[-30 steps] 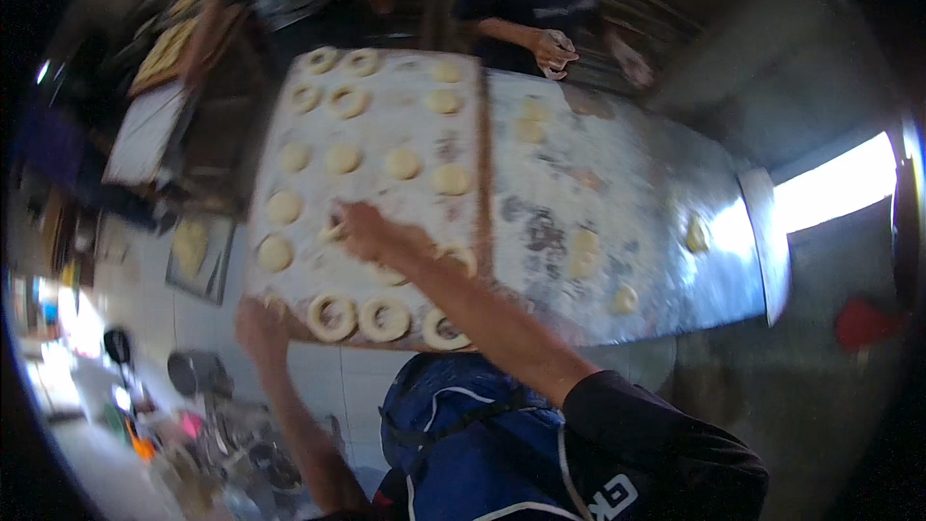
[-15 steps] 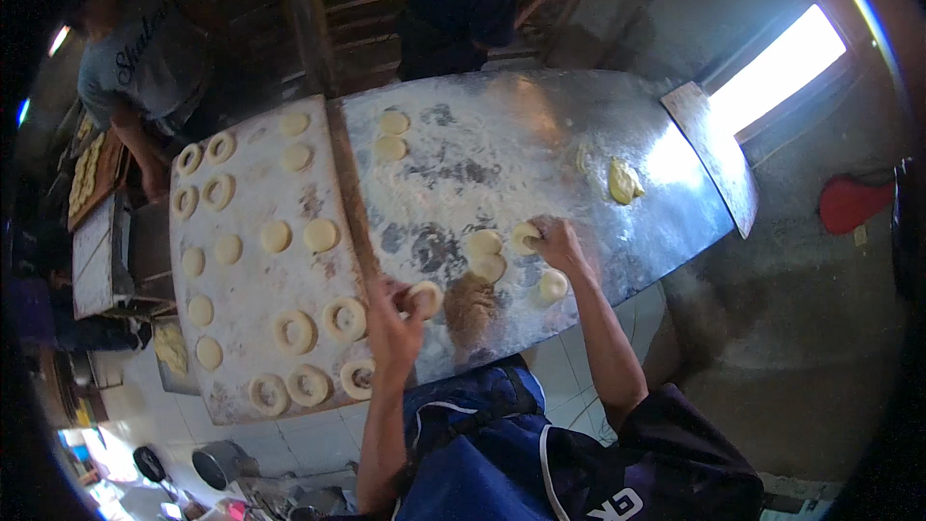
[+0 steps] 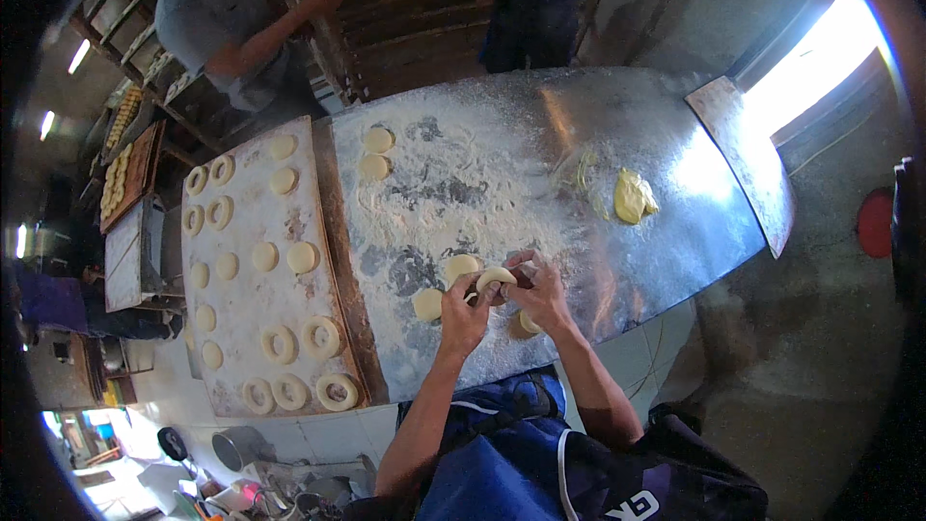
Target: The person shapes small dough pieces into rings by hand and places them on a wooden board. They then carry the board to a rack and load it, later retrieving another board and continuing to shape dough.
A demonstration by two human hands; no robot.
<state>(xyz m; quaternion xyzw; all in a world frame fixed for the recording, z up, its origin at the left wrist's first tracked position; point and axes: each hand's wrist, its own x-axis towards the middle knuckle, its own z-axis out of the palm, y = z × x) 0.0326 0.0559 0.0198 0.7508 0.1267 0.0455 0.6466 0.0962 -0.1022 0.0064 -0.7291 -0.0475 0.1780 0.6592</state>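
Note:
My left hand [image 3: 465,316] and my right hand [image 3: 540,292] meet over the near part of the metal table [image 3: 666,265]. Between their fingertips they grip one pale, curved piece of dough [image 3: 496,276]; fingers cover part of it, so I cannot tell whether it is a full ring. A flat dough round [image 3: 427,305] lies just left of my left hand. Behind that hand is another dough round [image 3: 461,267]. One more dough piece [image 3: 529,322] shows partly under my right wrist.
On the left, a floured board [image 3: 246,304] carries several dough rings [image 3: 322,337] and dough rounds [image 3: 302,257]. Two dough rounds [image 3: 376,153] lie farther back on scattered flour. A yellow lump [image 3: 634,196] sits to the right. People stand beyond the table.
My hands were apart, the left with a dough piece near the board's edge, the right at another piece. They have come together around one piece. A person at far left has raised an arm.

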